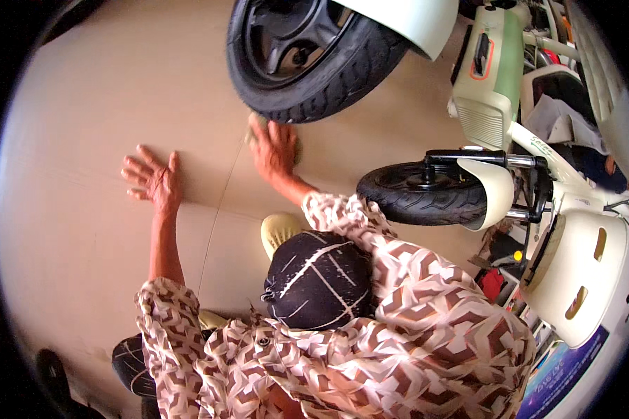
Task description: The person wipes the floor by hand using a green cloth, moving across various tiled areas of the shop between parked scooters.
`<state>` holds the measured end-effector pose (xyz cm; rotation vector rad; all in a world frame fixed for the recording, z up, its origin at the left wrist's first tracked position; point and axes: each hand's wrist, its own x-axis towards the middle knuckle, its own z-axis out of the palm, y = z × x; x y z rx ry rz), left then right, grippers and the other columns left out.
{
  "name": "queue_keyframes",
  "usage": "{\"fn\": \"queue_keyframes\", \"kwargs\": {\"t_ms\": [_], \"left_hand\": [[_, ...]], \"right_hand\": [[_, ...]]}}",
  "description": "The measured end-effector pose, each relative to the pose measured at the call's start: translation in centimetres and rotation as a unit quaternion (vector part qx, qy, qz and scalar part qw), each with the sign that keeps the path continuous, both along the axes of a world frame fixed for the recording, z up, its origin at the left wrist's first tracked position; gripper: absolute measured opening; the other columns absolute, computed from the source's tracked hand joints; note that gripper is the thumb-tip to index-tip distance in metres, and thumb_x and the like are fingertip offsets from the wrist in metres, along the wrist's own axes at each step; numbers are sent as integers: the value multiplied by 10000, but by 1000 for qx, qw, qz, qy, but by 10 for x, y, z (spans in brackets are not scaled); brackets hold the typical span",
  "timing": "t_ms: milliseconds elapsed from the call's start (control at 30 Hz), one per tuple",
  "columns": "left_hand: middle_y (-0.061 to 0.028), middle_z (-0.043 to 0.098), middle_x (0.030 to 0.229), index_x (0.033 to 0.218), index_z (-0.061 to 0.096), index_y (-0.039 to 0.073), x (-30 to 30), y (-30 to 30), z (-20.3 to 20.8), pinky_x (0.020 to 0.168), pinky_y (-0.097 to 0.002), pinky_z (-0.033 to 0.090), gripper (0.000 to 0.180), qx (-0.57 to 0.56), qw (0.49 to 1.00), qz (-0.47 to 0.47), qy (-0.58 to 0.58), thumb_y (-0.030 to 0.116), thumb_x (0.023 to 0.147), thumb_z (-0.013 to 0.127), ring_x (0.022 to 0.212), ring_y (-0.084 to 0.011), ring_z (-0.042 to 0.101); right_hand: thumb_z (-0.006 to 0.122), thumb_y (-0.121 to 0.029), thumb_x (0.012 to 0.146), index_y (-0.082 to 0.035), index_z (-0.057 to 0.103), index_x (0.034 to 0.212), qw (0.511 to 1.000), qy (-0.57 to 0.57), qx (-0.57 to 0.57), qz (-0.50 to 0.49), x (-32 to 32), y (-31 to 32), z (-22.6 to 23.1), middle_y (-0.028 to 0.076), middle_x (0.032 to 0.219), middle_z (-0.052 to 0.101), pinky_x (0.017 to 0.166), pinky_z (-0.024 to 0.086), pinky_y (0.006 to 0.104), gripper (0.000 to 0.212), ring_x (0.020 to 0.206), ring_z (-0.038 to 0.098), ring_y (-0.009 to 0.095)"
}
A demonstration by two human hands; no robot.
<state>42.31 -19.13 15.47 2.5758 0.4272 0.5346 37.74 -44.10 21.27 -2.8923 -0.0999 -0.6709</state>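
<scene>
My left hand [154, 180] is open, its fingers spread over the beige floor [70, 133]; whether its palm rests on it I cannot tell. Ahead and to the right, my right hand [276, 150] lies over a greenish pad [298, 150]. Only narrow edges of the pad show around the fingers and palm, so its exact kind is hidden. Just beyond the fingertips is a black tyre [307, 101] with a spoked black rim, under a pale mudguard [426, 24]. A thin dark seam [220, 202] runs along the floor between my two hands.
A second black wheel [419, 199] with a cream mudguard [494, 195] stands to the right of my right forearm. Behind it are a cream and green vehicle body [493, 77], a cream slotted panel [576, 279] and assorted clutter. My yellowish shoe [279, 230] is near my knee [318, 279].
</scene>
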Motion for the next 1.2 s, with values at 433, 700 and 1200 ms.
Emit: {"fn": "queue_keyframes", "kwargs": {"t_ms": [433,700,1200], "left_hand": [[-118,-47,1571,1510,33,185,-16,68,-58,1086,-622,-21,861,-114,990,78,20,682,885,354,1437,-346,-68],[-112,-56,1572,1511,21,174,-19,24,-23,1082,-620,-33,874,-134,991,20,-18,689,882,342,1434,-352,-86],[-111,82,1566,1492,181,138,-42,10,33,1106,-588,-5,716,-46,987,79,-129,534,930,380,1447,-288,18]], "right_hand": [[559,-296,893,-93,405,1362,990,-101,-94,36,67,16,26,267,1489,180,1081,200,550,534,1387,184,408],[566,-203,832,-67,534,1253,925,-126,-242,264,98,46,75,201,1428,353,1063,252,512,444,1347,300,355],[470,-415,926,-159,245,1472,994,-8,-98,44,218,105,195,186,1523,182,1118,236,450,644,1384,203,384]]}}
